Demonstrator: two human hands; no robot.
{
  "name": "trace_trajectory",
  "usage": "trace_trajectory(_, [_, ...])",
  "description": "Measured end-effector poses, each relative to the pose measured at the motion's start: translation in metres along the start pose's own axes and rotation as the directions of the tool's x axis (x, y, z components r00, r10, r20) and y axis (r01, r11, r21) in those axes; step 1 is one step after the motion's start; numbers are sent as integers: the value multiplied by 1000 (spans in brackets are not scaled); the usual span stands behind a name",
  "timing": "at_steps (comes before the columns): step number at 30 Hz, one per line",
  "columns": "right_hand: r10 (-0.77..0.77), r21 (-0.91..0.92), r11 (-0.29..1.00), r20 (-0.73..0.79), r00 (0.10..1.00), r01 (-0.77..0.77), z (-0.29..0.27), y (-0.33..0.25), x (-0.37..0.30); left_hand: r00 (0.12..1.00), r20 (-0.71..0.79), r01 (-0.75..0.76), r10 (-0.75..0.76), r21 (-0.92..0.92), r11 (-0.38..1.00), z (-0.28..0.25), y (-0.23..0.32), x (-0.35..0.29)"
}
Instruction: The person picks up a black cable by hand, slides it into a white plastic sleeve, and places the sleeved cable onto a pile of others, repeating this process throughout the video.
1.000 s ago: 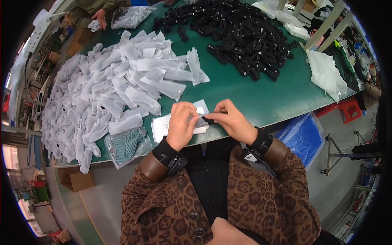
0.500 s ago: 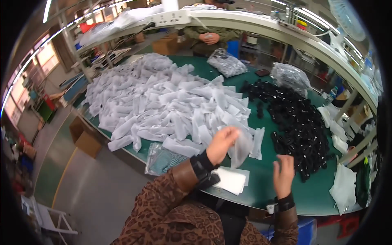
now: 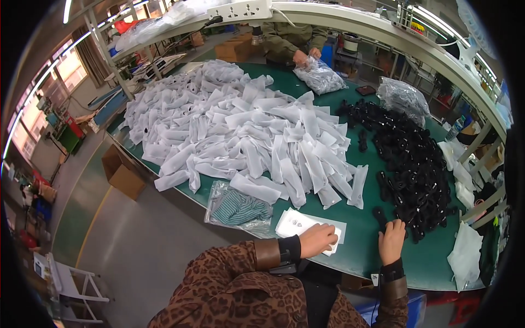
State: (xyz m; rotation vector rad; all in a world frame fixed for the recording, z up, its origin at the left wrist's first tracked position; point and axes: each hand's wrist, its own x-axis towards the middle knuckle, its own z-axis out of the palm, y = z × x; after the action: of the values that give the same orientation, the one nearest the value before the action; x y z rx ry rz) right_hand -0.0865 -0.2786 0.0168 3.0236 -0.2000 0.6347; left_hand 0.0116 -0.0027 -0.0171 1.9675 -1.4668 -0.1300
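Observation:
My left hand (image 3: 319, 240) rests on a small stack of white printed sheets (image 3: 295, 222) at the table's front edge, its fingers curled over the stack's right end. A translucent sheet or pouch (image 3: 340, 225) shows from under the stack. To the right, my right hand (image 3: 392, 242) has its fingers closed at the near end of a black bundle (image 3: 379, 216), which looks like a coiled cable. Beyond that hand lies a large heap of similar black bundles (image 3: 410, 169). A wide pile of whitish translucent pouches (image 3: 235, 128) covers the table's left and middle.
A clear bag with striped green cloth (image 3: 240, 209) lies left of the sheets. Across the green table (image 3: 355, 240), a co-worker's hands (image 3: 307, 57) touch a clear plastic bag (image 3: 321, 76). A shelf with a power strip (image 3: 240, 10) spans overhead. A cardboard box (image 3: 124, 174) sits at left.
My left hand has let go of a translucent pouch by the pile and come down to the white sheets. My right hand has taken hold of a black bundle. The co-worker's hands have reached the bag.

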Motion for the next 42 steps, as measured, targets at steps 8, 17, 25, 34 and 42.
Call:
trace_trajectory(8, [35, 334, 942, 29, 999, -43, 15, -7, -27, 993, -118, -10, 22, 99, 995, 17, 4, -6])
trace_trajectory(17, [128, 902, 282, 303, 944, -327, -31, -72, -4, 988, -150, 20, -23, -20, 1000, 12, 6, -3])
trace_trajectory(25, [139, 830, 551, 10, 990, -86, -43, -68, 23, 955, -129, 224, -265, -267, 937, -13, 16, 4])
trace_trajectory(34, [56, 728, 684, 13, 998, -48, -41, -68, -52, 957, -234, 143, -172, -136, 980, -12, 20, 4])
trace_trajectory(42, [42, 712, 700, 29, 999, -50, -31, -74, -54, 957, -113, 247, -267, -164, 955, -11, 18, 1])
